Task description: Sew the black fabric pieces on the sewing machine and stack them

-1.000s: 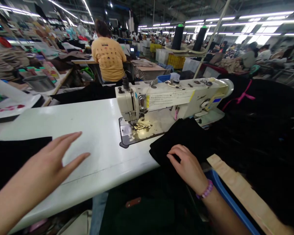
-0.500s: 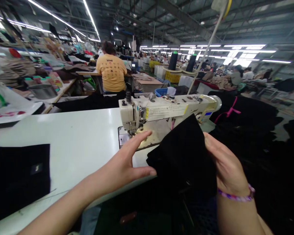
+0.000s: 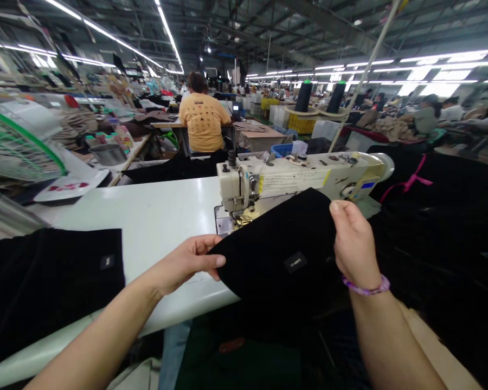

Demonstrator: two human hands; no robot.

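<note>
Black cloth front and centre: one floppy black panel point(image 3: 268, 244) is held up just in front of the sewing machine point(image 3: 296, 173), hiding part of its bed. Left hand point(image 3: 187, 262) has its left corner nipped between thumb and fingers, right hand point(image 3: 353, 241) pinches the top right corner, so both grips are closed on it with the cloth stretched between.

Off left, another black piece point(image 3: 52, 287) lies on the table, and behind that a green-rimmed fan point(image 3: 22, 143) crowds the edge. On the right there's a big dark heap point(image 3: 451, 244) with a pink tie point(image 3: 409, 181) round it. Two dark thread cones point(image 3: 304, 97) stand behind the machine.

Tabletop point(image 3: 158, 208) is pale, smooth and a bit shiny, with a rounded front edge. Room's a huge workshop, strip lights under dark roof beams, someone in a yellow shirt point(image 3: 203, 122) sitting with their back to us.

Panel looks matte and soft, with a small dark rectangular label point(image 3: 295, 262), lettering too small for me to read properly. Machine's cream casing is scuffed.
</note>
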